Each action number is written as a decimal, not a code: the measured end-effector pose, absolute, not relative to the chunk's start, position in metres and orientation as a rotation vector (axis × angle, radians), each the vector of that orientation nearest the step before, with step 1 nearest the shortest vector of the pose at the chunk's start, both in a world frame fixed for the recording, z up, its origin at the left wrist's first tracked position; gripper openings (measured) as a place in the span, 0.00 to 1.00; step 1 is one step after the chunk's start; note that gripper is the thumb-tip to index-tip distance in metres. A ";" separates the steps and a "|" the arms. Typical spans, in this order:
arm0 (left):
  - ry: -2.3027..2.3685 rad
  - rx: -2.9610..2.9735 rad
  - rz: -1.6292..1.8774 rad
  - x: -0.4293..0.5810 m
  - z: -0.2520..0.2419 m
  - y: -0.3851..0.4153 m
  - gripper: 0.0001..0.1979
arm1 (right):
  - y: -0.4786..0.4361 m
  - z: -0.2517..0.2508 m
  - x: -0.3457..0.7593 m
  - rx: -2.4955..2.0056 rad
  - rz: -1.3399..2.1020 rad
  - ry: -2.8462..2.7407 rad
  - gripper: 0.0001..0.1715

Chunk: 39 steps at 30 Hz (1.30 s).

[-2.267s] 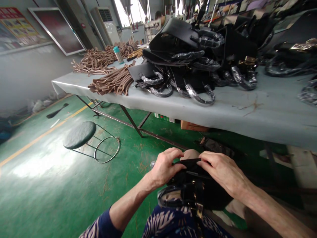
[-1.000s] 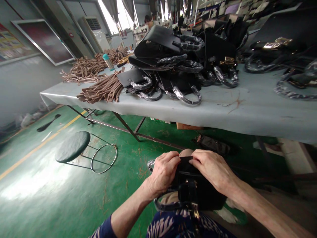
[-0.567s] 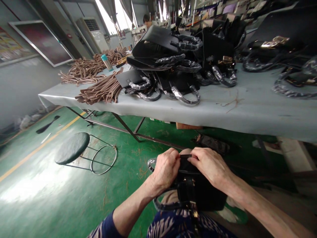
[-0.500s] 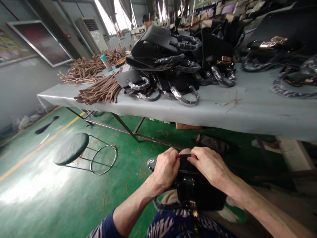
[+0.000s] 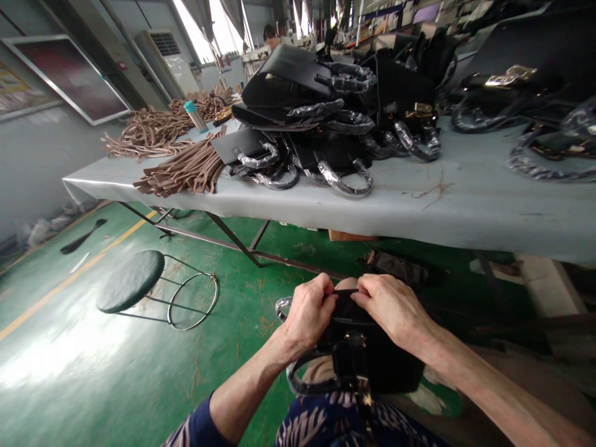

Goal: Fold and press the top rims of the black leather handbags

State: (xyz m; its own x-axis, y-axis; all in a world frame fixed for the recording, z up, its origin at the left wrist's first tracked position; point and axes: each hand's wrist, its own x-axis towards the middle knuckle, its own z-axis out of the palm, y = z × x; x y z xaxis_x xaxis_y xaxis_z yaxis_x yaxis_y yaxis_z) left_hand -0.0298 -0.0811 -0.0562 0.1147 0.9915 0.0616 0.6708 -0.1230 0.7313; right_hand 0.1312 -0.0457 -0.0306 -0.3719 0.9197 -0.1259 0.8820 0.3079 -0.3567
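Observation:
A black handbag (image 5: 372, 363) rests on my lap, its wrapped handle (image 5: 305, 386) hanging toward me and a gold clasp on its front strap. My left hand (image 5: 308, 315) is closed on the bag's upper left edge, fingers curled over the rim. My right hand (image 5: 395, 308) is closed on the same top edge just to the right, fingertips pinching the rim. The two hands nearly touch at the middle of the edge.
A grey-covered table (image 5: 465, 214) stretches ahead with a heap of black handbags (image 5: 335, 112), bundles of brown straps (image 5: 186, 171) and a teal bottle (image 5: 192, 115). A round stool (image 5: 130, 288) stands on the green floor at left. Another person is far back.
Both hands have drawn closer together on the bag's top edge and sit slightly higher. The view has drifted a little to the right and down.

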 end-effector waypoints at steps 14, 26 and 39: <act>1.183 1.766 0.475 -0.034 -0.051 -0.052 0.08 | -0.043 -0.036 0.126 -1.758 0.603 -2.458 0.11; 1.153 1.656 0.451 -0.038 -0.056 -0.045 0.09 | -0.039 -0.034 0.158 -1.523 0.851 -2.409 0.09; 1.240 1.667 0.424 -0.042 -0.056 -0.051 0.11 | -0.039 -0.040 0.172 -1.654 0.771 -2.286 0.13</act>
